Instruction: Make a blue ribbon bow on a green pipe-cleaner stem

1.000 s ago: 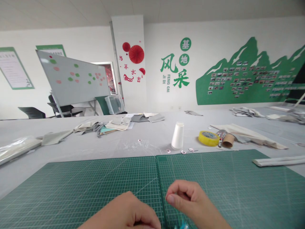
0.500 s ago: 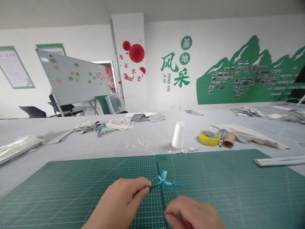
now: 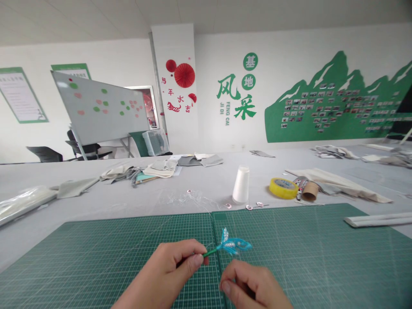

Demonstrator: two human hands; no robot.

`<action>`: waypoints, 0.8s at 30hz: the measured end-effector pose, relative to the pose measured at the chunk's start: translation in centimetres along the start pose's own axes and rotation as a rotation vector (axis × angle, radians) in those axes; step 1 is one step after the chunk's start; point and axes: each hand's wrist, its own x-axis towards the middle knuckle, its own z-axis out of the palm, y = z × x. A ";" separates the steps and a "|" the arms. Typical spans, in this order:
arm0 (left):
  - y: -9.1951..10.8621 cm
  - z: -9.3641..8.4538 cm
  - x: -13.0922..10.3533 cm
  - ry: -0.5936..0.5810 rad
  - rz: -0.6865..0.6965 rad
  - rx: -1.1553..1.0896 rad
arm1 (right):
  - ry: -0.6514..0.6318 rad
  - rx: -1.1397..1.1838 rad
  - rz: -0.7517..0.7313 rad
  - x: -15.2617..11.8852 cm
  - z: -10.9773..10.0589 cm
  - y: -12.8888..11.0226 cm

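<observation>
My left hand point(image 3: 175, 268) pinches the green stem of a small blue flower point(image 3: 232, 245) between thumb and forefinger. Its looped blue petals carry white beads and point to the right. Just below the petals is my right hand point(image 3: 252, 283), apart from the flower, with thumb and forefinger pressed together and the other fingers curled. Whatever may be in that pinch is too small or hidden to make out. Both hands are above the green cutting mats point(image 3: 128, 249), near the seam between them.
Beyond the mats stand a white thread cone point(image 3: 241, 184), a yellow tape roll point(image 3: 283, 189) and a cardboard tube point(image 3: 310, 191). Clear tangled thread point(image 3: 193, 199) lies left of the cone. Fabric pieces point(image 3: 161, 166) are spread on the grey table, with a rolled cloth point(image 3: 376, 219) at right.
The flower has turned a little and shifted slightly right, its petals showing more broadly. My right hand has moved slightly up and left, with the fingers still closed.
</observation>
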 end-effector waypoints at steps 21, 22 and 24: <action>1.7 0.4 -1.1 -0.384 0.014 0.262 | 0.047 0.136 0.067 0.9 -1.3 -0.2; 1.6 0.6 -1.0 -0.391 0.025 0.292 | 0.050 0.111 0.061 0.9 -1.4 -0.5; 1.1 0.9 -0.8 -0.383 0.036 0.358 | 0.061 0.059 0.039 0.7 -1.6 -1.1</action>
